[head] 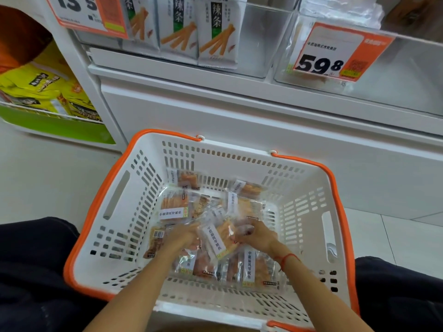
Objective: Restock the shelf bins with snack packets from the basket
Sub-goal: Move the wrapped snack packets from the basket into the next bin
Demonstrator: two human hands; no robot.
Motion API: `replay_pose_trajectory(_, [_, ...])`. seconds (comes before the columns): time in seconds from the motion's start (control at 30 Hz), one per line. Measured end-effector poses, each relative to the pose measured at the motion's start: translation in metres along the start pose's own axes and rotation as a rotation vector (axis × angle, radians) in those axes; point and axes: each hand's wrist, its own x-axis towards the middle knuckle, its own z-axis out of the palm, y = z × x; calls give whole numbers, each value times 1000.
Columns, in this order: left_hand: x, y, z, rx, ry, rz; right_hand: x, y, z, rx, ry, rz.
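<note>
**Snack packets lay between both hands, low in the basket**

Snack packets (217, 226) were heaped on the floor of the white basket (309, 195), which sat at the lower centre of the frame between the person's dark-clad knees. One packet (217, 238) stood out from the heap, tilted, its long axis running from the upper left toward the lower right, with its white label strip facing up. It lay directly between the two hands.

The left hand (183, 236) was down in the heap just to the left of that packet, fingers buried among the wrappers; blur made it impossible to tell whether they were curled round anything. The right hand (257, 236) was touching the packet's right edge, its fingers bent in and seemingly pinching the clear wrapper there. It looked the nearer and better placed of the two for a lift.

The clear bin (395, 75) behind the orange price tag (335, 53) sat at the upper right of the frame, up and away from the basket and on the right hand's side. It appeared nearly empty, so the lift would probably have to go upward and to the right. The bin of stick-snack bags (215, 32) at the upper centre already stood filled along its front.
</note>
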Motion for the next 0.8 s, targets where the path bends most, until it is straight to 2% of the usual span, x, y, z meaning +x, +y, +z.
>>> replay_pose_trajectory(0.07, [5, -1, -3, -60, -5, -20, 2, 5, 7, -197, 156, 13])
replay_pose_trajectory(0.17, [2, 2, 2, -93, -35, -13, 6, 10, 14, -395, 254, 10])
replay_pose_trajectory(0.43, [0, 8, 16, -3, -163, 72, 24, 17, 26, -284, 185, 128])
replay_pose_trajectory(0.53, [-7, 10, 11, 109, -184, 167, 12, 2, 15, -227, 66, 178])
replay_pose_trajectory(0.6, [-15, 17, 6, 127, -185, 247, 5, -8, 0, -178, 38, 119])
replay_pose_trajectory(0.7, [-37, 41, -3, 102, -129, 425, -11, -43, -25, -91, 12, -66])
replay_pose_trajectory(0.8, [-61, 73, -15, 23, -101, 579, -30, -84, -61, -122, 28, -197])
